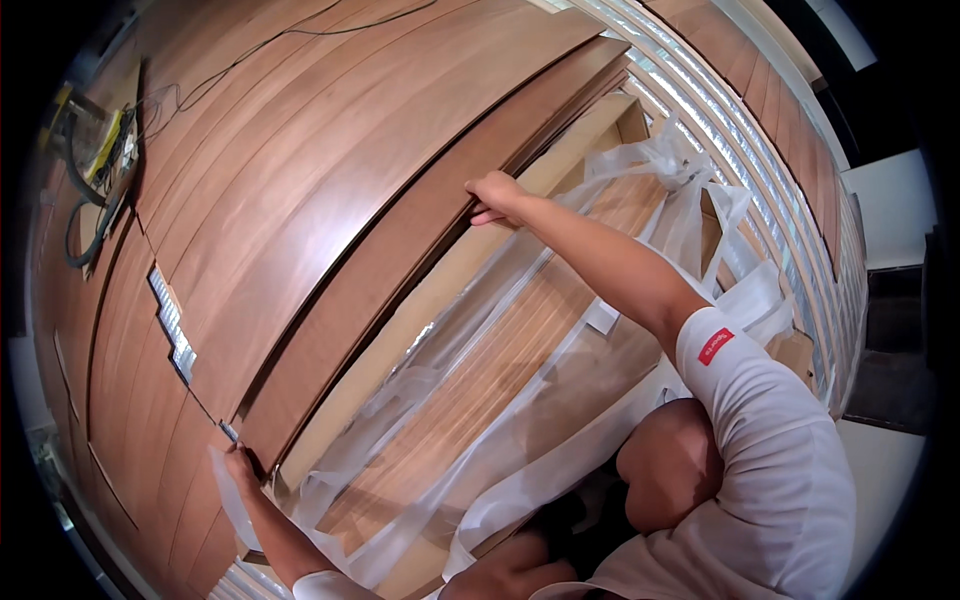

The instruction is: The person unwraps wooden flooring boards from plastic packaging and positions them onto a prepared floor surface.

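A long reddish-brown floorboard (400, 250) lies slantwise in front of me, alongside the laid boards. My right hand (497, 198) grips its near long edge around the middle, thumb on top and some fingers curled below. At the board's lower left end, my left hand (240, 468) is closed around the corner; its fingers are partly hidden. Just below the board stands an open cardboard box (385, 340). Inside it, lighter wooden boards (480, 365) show between sheets of torn clear plastic wrap (500, 510).
Laid wooden flooring (230, 190) spreads over the left and far side. A stepped gap (172, 325) there bares silvery underlay. At far left sit a yellow-and-black tool (100, 150) and a cable (290, 32). Battens over foil (740, 130) run along the right.
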Motion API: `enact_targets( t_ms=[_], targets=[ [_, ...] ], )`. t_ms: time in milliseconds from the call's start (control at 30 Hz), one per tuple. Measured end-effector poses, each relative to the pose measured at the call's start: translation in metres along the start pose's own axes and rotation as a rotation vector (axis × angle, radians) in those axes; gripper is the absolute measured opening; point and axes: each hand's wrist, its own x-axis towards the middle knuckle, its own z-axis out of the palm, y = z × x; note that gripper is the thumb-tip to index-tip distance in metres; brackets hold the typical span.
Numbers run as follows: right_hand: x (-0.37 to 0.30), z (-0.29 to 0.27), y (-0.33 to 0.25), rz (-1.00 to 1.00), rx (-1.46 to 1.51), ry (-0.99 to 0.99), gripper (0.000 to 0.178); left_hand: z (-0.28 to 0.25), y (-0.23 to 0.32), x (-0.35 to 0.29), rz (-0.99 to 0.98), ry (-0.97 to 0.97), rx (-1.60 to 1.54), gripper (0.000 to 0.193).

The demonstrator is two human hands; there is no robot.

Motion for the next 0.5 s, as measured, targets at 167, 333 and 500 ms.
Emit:
enact_targets(
  t_ms=[167,333,500],
  targets=[
    [-0.074,-0.004,0.021,-0.486,-1.021,0.175,0.033,0.013,0.006,-0.001,-0.021,-0.005,-0.337,0.019],
    [-0.116,-0.008,0.049,-0.809,-0.949,0.177,0.021,0.007,-0.018,-0.015,0.016,0.187,-0.171,0.024],
    [-0.157,-0.034,0.074,-1.194,-0.473,0.238,0.008,-0.007,0.017,-0.045,0.166,0.447,-0.414,0.04]
  ],
)
